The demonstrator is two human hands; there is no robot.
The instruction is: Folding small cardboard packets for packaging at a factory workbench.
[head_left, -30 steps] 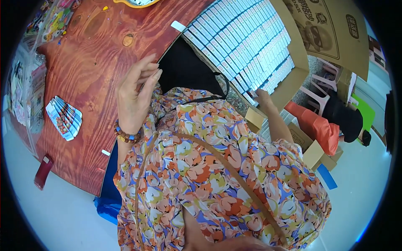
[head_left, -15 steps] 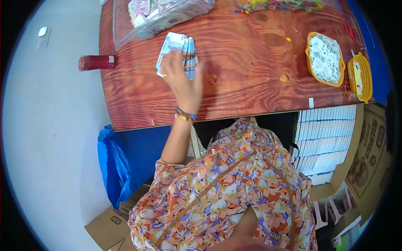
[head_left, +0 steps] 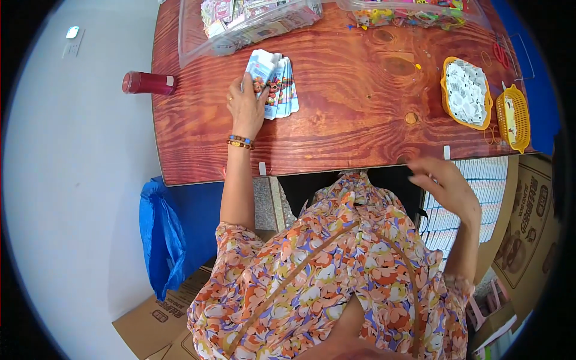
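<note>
Several light-blue printed cards [head_left: 282, 90] lie fanned on the wooden table, colourful pictures across their middles. My left hand [head_left: 245, 111] is at the left side of the fan, thumb and forefinger closed on the front card [head_left: 259, 65]. How many cards are between those fingers is hidden. At the table's front edge, over the open carton of white-and-blue boxes, hovers my right hand [head_left: 447, 186]. Its thumb stands apart from its loosely bent fingers, and nothing shows in it.
Clear plastic bins [head_left: 252, 33] of packets and colourful small pieces [head_left: 414, 17] stand at the back. A red bottle [head_left: 149, 83] lies at the left edge. Two yellow baskets [head_left: 445, 90], [head_left: 521, 114] and red scissors [head_left: 501, 55] are right. A carton of boxes [head_left: 489, 186] sits below.
My left hand has shifted from over the cards to their left side and closed on the front one. The cards moved slightly right. My right hand has come into view at the right.
</note>
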